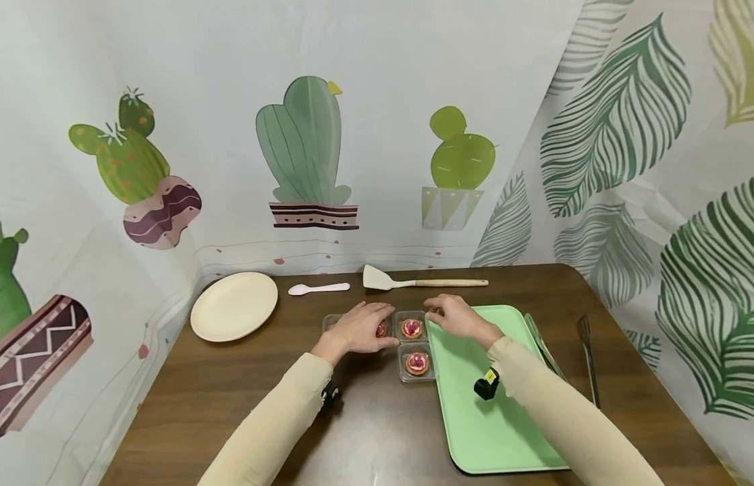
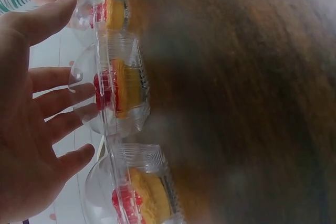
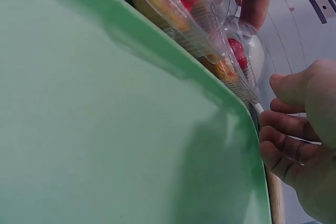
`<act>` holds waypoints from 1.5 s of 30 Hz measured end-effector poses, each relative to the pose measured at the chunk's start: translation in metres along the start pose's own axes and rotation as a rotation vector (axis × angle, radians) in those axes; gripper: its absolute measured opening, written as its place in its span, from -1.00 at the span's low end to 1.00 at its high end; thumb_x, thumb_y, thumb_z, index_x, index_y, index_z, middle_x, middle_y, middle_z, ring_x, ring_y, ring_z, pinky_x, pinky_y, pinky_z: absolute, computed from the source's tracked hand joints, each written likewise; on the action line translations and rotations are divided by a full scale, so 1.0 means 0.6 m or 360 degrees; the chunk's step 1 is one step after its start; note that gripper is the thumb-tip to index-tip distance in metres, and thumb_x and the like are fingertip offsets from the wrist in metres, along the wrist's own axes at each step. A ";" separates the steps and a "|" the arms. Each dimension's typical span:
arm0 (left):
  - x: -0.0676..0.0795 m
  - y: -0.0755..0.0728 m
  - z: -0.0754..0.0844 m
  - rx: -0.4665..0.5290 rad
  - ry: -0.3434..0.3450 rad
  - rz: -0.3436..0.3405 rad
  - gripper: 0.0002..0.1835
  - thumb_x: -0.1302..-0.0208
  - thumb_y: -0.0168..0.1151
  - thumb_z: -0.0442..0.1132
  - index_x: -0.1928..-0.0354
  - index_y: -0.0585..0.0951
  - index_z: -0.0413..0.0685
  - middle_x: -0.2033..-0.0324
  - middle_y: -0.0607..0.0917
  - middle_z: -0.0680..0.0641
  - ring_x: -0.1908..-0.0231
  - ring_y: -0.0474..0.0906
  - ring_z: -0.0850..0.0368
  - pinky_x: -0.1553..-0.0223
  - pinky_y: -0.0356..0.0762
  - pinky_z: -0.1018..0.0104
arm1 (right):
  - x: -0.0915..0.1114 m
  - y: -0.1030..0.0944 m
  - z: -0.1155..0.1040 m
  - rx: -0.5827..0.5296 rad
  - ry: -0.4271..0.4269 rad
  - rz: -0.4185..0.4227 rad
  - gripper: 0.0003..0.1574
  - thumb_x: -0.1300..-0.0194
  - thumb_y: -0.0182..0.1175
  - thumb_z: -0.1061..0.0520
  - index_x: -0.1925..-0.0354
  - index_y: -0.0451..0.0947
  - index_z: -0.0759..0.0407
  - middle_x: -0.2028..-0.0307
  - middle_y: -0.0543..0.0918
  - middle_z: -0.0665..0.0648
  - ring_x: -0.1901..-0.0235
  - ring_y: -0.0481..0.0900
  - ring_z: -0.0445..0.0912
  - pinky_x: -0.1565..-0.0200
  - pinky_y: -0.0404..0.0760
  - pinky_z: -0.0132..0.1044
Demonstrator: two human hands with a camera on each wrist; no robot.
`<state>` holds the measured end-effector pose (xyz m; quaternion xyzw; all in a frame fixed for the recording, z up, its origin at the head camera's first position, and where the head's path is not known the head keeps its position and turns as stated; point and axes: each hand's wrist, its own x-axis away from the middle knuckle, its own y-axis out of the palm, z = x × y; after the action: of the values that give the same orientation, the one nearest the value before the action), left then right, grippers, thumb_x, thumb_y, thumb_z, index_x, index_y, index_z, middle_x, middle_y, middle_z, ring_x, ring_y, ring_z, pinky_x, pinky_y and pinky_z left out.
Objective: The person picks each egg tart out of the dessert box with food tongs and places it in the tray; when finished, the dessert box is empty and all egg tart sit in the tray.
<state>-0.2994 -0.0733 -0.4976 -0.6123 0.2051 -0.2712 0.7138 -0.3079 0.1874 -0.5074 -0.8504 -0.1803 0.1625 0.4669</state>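
Tart pack: the clear plastic pack [image 1: 415,346] is being supported by the brown table [image 1: 188,405], close along the left edge of the green tray [image 1: 474,432]; whether the two are touching cannot be told.
Dome trouble: the domes [image 2: 95,183] could be getting dented, and the tarts [image 1: 416,364] smeared, if too much pressure were being applied from above.
Tray trouble: the pack could be getting snagged or tipped if it were being pushed sideways against the tray's raised edge.
Tart look: golden crusts and glossy red tops are being shown through the rounded domes.
Left hand [image 1: 361,329]: nothing is being gripped; extended fingers are being held close by the domes.
Right hand [image 1: 455,316]: nothing is seen being gripped; loosely bent fingers are being held by the tray's far left corner.
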 end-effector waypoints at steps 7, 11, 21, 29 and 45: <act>-0.006 0.008 0.003 -0.0041 0.0009 0.0011 -0.15 -0.21 0.15 0.35 -0.40 0.35 -0.03 -0.35 0.43 -0.05 -0.38 0.29 0.06 -0.44 0.14 -0.06 | -0.007 0.002 0.005 -0.0046 0.0067 -0.0021 -0.57 -0.41 0.15 0.13 -0.15 0.55 0.35 0.09 0.69 0.21 0.19 0.63 -0.05 0.22 0.64 -0.19; -0.007 0.009 0.006 -0.0040 0.0021 0.0000 -0.14 -0.20 0.15 0.35 -0.40 0.35 -0.05 -0.34 0.44 -0.07 -0.37 0.30 0.05 -0.44 0.15 -0.05 | -0.011 0.006 0.007 -0.0059 0.0061 -0.0043 -0.56 -0.40 0.15 0.12 -0.14 0.55 0.35 0.07 0.69 0.23 0.20 0.64 -0.05 0.22 0.64 -0.19; -0.014 0.015 0.008 -0.0028 0.0019 -0.0020 -0.12 -0.17 0.16 0.38 -0.39 0.36 -0.02 -0.34 0.45 -0.06 -0.36 0.31 0.07 -0.44 0.15 -0.04 | -0.012 0.010 0.009 -0.0087 0.0166 -0.0127 -0.58 -0.43 0.11 0.09 -0.16 0.56 0.25 -0.07 0.65 0.24 -0.02 0.62 0.08 0.04 0.65 -0.06; -0.021 0.017 0.010 -0.0014 0.0002 -0.0044 -0.12 -0.18 0.16 0.38 -0.40 0.35 -0.01 -0.35 0.44 -0.04 -0.37 0.30 0.07 -0.45 0.12 -0.03 | -0.020 0.009 0.010 -0.0083 0.0208 -0.0199 -0.63 -0.44 0.10 0.07 -0.10 0.62 0.19 -0.01 0.70 0.18 -0.05 0.62 0.08 -0.04 0.63 -0.02; -0.031 0.016 0.012 0.0030 -0.0023 -0.0041 -0.17 -0.21 0.20 0.30 -0.39 0.36 -0.03 -0.33 0.47 -0.04 -0.36 0.33 0.08 -0.46 0.10 0.00 | -0.037 0.005 0.006 -0.0226 0.0308 -0.0204 -0.79 -0.37 0.18 0.12 0.16 0.71 0.17 0.38 0.73 0.02 0.51 0.59 -0.18 0.47 0.57 -0.31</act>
<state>-0.3081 -0.0549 -0.5064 -0.6101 0.1895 -0.2780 0.7174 -0.3287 0.1786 -0.5094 -0.8798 -0.1994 0.0365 0.4300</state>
